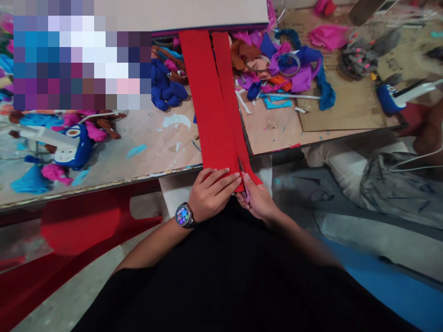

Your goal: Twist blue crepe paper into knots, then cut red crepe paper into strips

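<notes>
A long red paper sheet (212, 106), which looks like crepe paper, runs across the table and past its near edge towards my body. A lengthwise slit divides a narrow strip (226, 83) from the wider part. My left hand (212, 193), with a smartwatch (183, 215) on its wrist, holds the sheet's near end; its fingers lie across the top and the thumb is hidden. Closed around the pink handles of scissors (246, 193) is my right hand (258, 199). The scissor blades sit at the slit near the sheet's right side, partly covered by paper and fingers.
Crumpled coloured paper (270, 60) and tape rolls (289, 64) heap beside the sheet. Blue-and-white power strips (74, 147) lie on both sides. A pale board (207, 11) covers the sheet's far end. Another person's leg (341, 170) is at the right, near a red chair (86, 221) at left.
</notes>
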{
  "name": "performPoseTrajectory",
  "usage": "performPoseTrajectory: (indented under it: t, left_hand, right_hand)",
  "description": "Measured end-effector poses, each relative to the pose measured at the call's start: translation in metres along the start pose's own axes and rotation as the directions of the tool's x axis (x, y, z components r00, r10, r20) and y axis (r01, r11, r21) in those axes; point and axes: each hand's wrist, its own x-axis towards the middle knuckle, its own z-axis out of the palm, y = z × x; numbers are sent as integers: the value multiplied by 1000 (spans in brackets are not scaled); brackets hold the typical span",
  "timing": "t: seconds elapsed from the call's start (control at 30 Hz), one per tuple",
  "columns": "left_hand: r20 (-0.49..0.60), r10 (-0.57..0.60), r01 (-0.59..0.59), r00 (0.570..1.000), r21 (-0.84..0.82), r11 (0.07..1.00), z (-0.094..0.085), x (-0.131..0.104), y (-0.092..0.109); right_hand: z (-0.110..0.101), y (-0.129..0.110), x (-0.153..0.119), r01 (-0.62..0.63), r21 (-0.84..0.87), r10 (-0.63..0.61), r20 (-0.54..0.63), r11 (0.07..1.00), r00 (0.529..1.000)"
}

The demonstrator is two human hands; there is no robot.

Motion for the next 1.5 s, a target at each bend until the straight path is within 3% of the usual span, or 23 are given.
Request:
performPoseTrajectory:
  t: [0.63, 0.87, 1.2, 1.5]
  left_hand:
    - [2, -10, 10, 1000, -1, 1000, -3, -1, 2]
    - [-46, -56, 56, 997, 15, 998, -4, -14, -10]
    - [-61, -39, 39, 997, -2, 999, -8, -21, -14]
    - [-61, -59, 57, 996, -31, 998, -9, -24, -14]
  right_hand:
    - [10, -3, -2, 13, 65, -13, -5, 998, 1000]
    - [11, -7, -4, 50, 63, -50, 2, 997, 999]
    - [14, -6, -1, 70, 100, -62, -82, 993, 995]
    - [17, -14, 0, 63, 127, -52, -88, 990, 995]
